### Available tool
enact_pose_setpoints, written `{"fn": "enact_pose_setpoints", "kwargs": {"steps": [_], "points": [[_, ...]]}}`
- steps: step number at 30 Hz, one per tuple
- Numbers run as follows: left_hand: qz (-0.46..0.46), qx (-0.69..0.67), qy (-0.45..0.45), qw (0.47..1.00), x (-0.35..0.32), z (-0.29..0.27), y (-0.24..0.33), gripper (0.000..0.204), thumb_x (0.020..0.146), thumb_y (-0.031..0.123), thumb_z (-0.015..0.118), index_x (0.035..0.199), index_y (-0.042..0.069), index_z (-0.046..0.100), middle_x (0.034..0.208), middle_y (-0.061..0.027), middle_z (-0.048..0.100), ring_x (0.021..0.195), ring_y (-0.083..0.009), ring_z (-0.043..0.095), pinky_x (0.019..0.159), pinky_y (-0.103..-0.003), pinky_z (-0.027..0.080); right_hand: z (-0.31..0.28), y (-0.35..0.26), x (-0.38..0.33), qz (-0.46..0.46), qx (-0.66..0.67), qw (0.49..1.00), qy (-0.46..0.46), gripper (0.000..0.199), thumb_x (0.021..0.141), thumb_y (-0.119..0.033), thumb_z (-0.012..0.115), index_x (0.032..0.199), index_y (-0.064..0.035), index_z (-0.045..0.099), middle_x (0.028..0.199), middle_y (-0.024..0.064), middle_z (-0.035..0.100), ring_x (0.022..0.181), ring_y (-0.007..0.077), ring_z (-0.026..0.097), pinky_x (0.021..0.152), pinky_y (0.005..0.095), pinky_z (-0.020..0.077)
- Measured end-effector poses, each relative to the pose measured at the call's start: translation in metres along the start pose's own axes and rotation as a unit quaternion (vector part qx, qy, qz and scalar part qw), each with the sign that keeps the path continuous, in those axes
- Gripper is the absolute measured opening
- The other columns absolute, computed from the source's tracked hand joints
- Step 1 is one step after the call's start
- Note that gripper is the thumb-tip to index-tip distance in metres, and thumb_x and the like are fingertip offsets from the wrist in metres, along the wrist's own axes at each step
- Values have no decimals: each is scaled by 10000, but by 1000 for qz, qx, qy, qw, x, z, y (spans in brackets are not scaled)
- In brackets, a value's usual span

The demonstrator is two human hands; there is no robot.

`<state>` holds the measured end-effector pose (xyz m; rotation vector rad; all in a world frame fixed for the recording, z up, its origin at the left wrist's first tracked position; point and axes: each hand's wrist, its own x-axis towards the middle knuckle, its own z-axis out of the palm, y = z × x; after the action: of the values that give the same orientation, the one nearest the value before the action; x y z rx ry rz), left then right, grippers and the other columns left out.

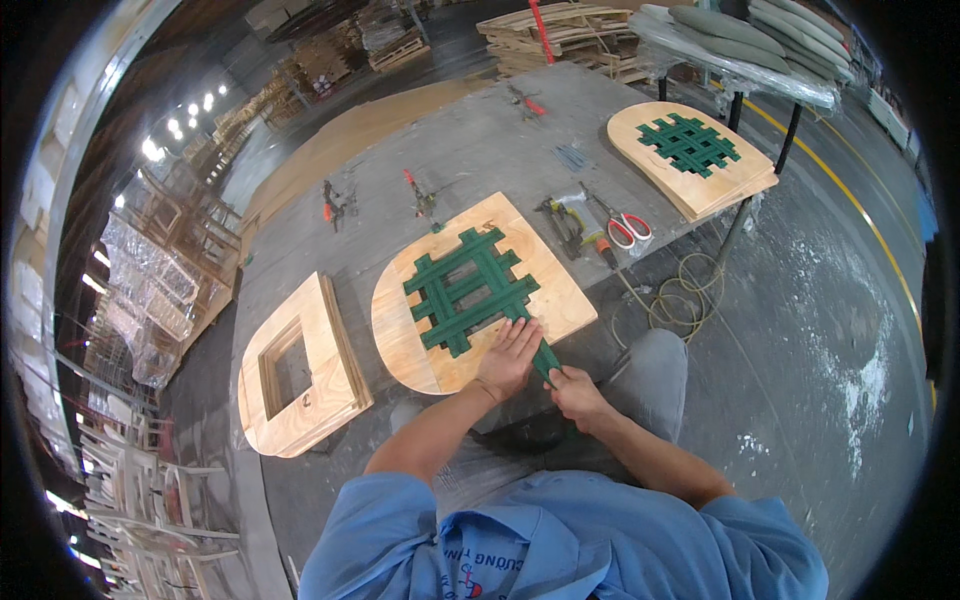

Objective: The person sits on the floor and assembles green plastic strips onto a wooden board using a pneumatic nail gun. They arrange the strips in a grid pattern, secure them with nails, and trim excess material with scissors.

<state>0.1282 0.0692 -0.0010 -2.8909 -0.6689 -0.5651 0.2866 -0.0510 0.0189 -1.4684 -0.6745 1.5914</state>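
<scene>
A rounded plywood panel [400, 370] lies on the table in front of me, its middle window crossed by woven green webbing [462, 318]. My left hand [508, 352] rests on the panel's near edge, fingers stretched out flat over one strap. From under those fingers the loose green strap [545, 362] runs off the edge toward me. Its end is pinched in my right hand [578, 396], just off the panel. Beyond the panel's right side lie a staple gun [572, 226] with an air hose and red-handled scissors [627, 228].
Left, a stack of plywood panels [340, 360] with bare windows. At the table's far right, panels with finished-looking green weave [680, 180]. Clamp-like tools with red parts [420, 200] and thin strips [570, 157] lie farther back. A coiled hose [690, 300] hangs by the right edge.
</scene>
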Motion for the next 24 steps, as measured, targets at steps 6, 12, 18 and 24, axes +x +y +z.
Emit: {"fn": "enact_pose_setpoints", "kwargs": {"steps": [6,12,18,24], "points": [[25,29,37,999,-2,3,-1,603,847,76,591,1444,12,528,1495,-155,539,1358,-325,536,1196,-471,350,0,8,-4,-17,-1,1000,-3,303,1086,-315,464,952,-74,591,675,-22,468,513,90,366,429,283,298],[34,39,51,997,-2,2,0,597,833,79,591,1425,11,552,1494,-152,542,1352,-318,541,1184,-462,367,-2,7,-10,-29,-25,999,2,309,1084,-298,463,936,-65,601,681,-16,483,526,104,390,461,293,322],[43,48,56,996,1,4,1,608,826,82,588,1429,15,552,1494,-144,544,1350,-324,540,1185,-464,366,-8,15,-7,-57,-54,997,22,311,1073,-271,474,913,-45,615,686,-7,507,579,110,431,533,299,362],[34,45,39,998,-1,2,3,597,836,91,579,1428,22,557,1492,-138,546,1362,-319,528,1191,-461,358,-9,12,-11,-54,-59,997,13,314,1069,-262,479,895,-38,613,686,-6,508,599,114,447,551,303,374]]}}
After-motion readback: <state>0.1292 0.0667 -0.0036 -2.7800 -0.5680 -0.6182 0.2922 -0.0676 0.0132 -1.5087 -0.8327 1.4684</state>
